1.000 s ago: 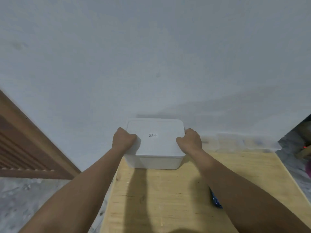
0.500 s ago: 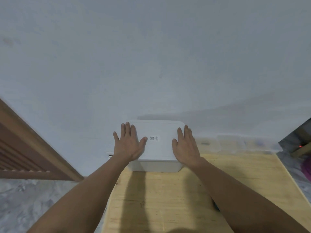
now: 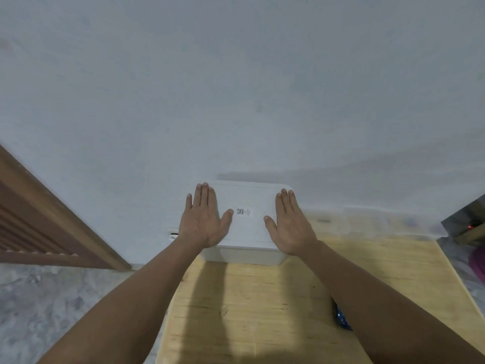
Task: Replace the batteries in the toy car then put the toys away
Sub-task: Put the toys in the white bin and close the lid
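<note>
A white lidded plastic box (image 3: 246, 232) stands at the far edge of the wooden table (image 3: 262, 298), against the wall. Its lid carries a small QR label (image 3: 243, 212). My left hand (image 3: 203, 219) lies flat, palm down, on the left part of the lid with fingers spread. My right hand (image 3: 290, 223) lies flat on the right part in the same way. Neither hand holds anything. What is inside the box is hidden. No toy car is in view.
A small blue object (image 3: 341, 317) peeks out from under my right forearm on the table. Clear plastic containers (image 3: 367, 222) line the wall to the right. A wooden door (image 3: 39, 219) stands at left, and the table's left edge drops to a grey marble floor (image 3: 52, 298).
A second ago both hands gripped the box by its sides. They have let go and now rest flat on the lid with fingers stretched out.
</note>
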`<state>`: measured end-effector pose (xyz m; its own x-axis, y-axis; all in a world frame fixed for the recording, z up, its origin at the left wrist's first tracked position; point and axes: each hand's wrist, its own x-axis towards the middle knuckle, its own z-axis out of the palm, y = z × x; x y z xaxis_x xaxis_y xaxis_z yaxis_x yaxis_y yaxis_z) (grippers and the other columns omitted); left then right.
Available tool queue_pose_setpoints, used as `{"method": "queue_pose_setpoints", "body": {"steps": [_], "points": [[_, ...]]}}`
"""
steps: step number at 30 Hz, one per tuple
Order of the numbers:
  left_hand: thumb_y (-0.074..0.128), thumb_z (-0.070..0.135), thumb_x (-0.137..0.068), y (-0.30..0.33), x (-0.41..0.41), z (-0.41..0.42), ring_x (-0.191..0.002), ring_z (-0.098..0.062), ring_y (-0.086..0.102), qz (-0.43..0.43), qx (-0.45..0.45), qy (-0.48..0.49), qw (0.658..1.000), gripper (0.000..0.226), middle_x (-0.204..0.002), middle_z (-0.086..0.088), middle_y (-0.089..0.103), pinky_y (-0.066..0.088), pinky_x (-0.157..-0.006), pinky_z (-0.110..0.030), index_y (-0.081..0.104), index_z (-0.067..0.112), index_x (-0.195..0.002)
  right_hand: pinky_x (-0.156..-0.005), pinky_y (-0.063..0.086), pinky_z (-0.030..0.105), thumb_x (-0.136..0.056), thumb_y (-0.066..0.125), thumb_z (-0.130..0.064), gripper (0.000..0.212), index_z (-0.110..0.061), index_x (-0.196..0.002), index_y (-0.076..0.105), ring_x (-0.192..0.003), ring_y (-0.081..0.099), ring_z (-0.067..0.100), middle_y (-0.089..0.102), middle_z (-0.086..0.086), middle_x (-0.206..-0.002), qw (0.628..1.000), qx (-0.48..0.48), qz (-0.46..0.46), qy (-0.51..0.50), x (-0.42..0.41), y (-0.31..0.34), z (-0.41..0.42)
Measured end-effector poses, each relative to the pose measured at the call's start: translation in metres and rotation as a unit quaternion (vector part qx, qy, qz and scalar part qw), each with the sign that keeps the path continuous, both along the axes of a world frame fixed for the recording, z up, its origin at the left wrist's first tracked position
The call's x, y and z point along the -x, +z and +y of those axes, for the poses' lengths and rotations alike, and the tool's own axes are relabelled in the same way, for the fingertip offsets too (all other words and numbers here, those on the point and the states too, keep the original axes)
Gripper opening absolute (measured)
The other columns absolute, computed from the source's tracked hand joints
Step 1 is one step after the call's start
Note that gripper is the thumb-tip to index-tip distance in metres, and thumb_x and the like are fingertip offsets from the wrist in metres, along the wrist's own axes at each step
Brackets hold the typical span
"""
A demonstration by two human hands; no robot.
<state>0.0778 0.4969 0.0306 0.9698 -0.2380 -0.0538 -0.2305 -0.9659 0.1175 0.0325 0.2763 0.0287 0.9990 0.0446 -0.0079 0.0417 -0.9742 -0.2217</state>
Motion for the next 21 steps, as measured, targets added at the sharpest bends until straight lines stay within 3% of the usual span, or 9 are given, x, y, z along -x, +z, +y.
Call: {"method": "queue_pose_setpoints", "body": {"steps": [5,9,12,16,19,20,21], "points": [[0.013,0.060,-0.092,0.001,-0.004,-0.001,-0.148,-0.024,-0.014,0.013,-0.001,-0.005,1.000,0.085,-0.161,-0.013,-0.009,0.001,-0.121,-0.046,-0.004,0.001,-0.152,-0.121,0.005,0.043,-0.095,0.030,-0.056,0.085,0.012,-0.145,0.017,-0.147,0.002,0.036,0.012,0.027,-0.156,1.000,-0.018,-0.016,0.009,0.001,-0.003,-0.002],[0.014,0.061,-0.091,0.002,-0.002,-0.001,-0.148,-0.026,-0.010,0.001,0.006,-0.005,1.000,0.087,-0.161,-0.014,-0.004,0.005,-0.120,-0.049,0.000,0.000,-0.152,-0.115,0.023,0.053,-0.085,0.011,-0.072,0.100,0.005,-0.146,0.022,-0.147,0.009,0.036,0.018,0.024,-0.156,0.999,0.040,0.011,0.016,-0.006,0.003,-0.006],[0.018,0.064,-0.089,0.005,-0.006,0.002,-0.147,-0.028,0.004,-0.019,-0.005,-0.017,1.000,0.087,-0.158,-0.014,0.012,0.016,-0.117,-0.050,0.013,0.001,-0.149,-0.117,0.017,0.051,-0.084,0.016,-0.071,0.092,-0.006,-0.150,0.015,-0.148,0.002,0.028,0.009,0.013,-0.160,0.998,0.056,0.007,0.000,-0.012,0.009,-0.007],[0.027,0.064,-0.086,0.006,-0.008,0.004,-0.133,-0.027,0.025,-0.074,0.017,-0.030,0.997,0.076,-0.139,-0.008,0.033,0.031,-0.107,-0.047,0.033,0.006,-0.135,-0.121,0.004,0.042,-0.091,0.030,-0.066,0.089,-0.008,-0.152,0.002,-0.147,-0.014,0.022,-0.008,0.008,-0.161,1.000,-0.002,0.009,-0.006,-0.014,0.007,-0.003],[0.031,0.062,-0.086,0.006,-0.004,0.003,-0.121,-0.029,0.039,-0.132,0.073,-0.057,0.987,0.057,-0.120,-0.003,0.043,0.032,-0.105,-0.045,0.045,0.012,-0.111,-0.121,-0.003,0.039,-0.080,0.042,-0.077,0.112,-0.008,-0.151,-0.011,-0.143,-0.029,0.018,-0.023,0.004,-0.158,0.995,-0.043,0.088,0.006,-0.015,0.018,-0.007],[0.030,0.066,-0.085,0.007,-0.003,0.004,-0.123,-0.029,0.040,-0.127,0.082,-0.074,0.986,0.060,-0.121,-0.002,0.044,0.029,-0.107,-0.044,0.045,0.013,-0.110,-0.120,-0.004,0.041,-0.071,0.049,-0.082,0.125,-0.009,-0.150,-0.016,-0.140,-0.033,0.018,-0.029,0.002,-0.156,0.991,-0.042,0.126,0.017,-0.016,0.024,-0.010],[0.027,0.074,-0.083,0.009,-0.002,0.005,-0.133,-0.030,0.033,-0.093,0.073,-0.092,0.989,0.075,-0.134,-0.004,0.040,0.022,-0.112,-0.045,0.044,0.012,-0.120,-0.120,-0.003,0.043,-0.062,0.055,-0.085,0.137,-0.010,-0.149,-0.020,-0.138,-0.037,0.017,-0.034,0.001,-0.154,0.986,-0.034,0.163,0.032,-0.017,0.030,-0.013]]}}
